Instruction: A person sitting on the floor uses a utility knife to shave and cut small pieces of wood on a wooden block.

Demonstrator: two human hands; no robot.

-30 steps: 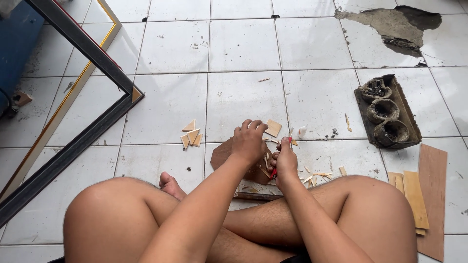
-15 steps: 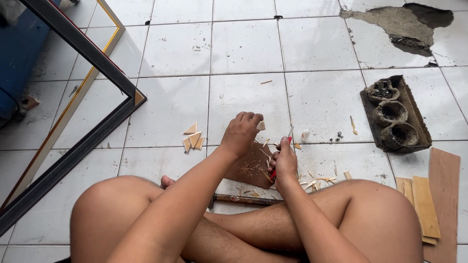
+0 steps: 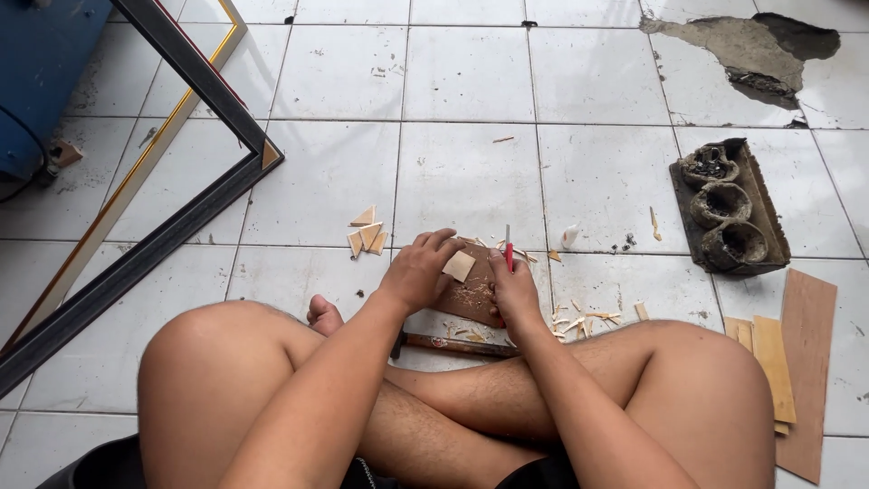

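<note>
Below the middle of the frame, between my crossed legs, my left hand (image 3: 418, 270) pinches a small pale wood chip (image 3: 458, 265) against a brown board (image 3: 472, 292) that lies flat on the white tiled floor (image 3: 466, 172). Just to the right of it, my right hand (image 3: 514, 292) is clenched around a red-handled knife (image 3: 509, 248), whose blade points up toward the top of the frame, close beside the chip. Shavings (image 3: 579, 319) lie scattered on the tiles right of the board, and a little heap of cut wood triangles (image 3: 366, 232) sits to its upper left. A hammer (image 3: 453, 344) lies under my wrists, near my foot. At the left edge a dark picture frame (image 3: 195, 195) with a gold inner edge runs slantwise. At right stands a grimy tray (image 3: 730, 210) with three cups, and below it thin plywood strips (image 3: 797, 362) are stacked beside my knee.
</note>
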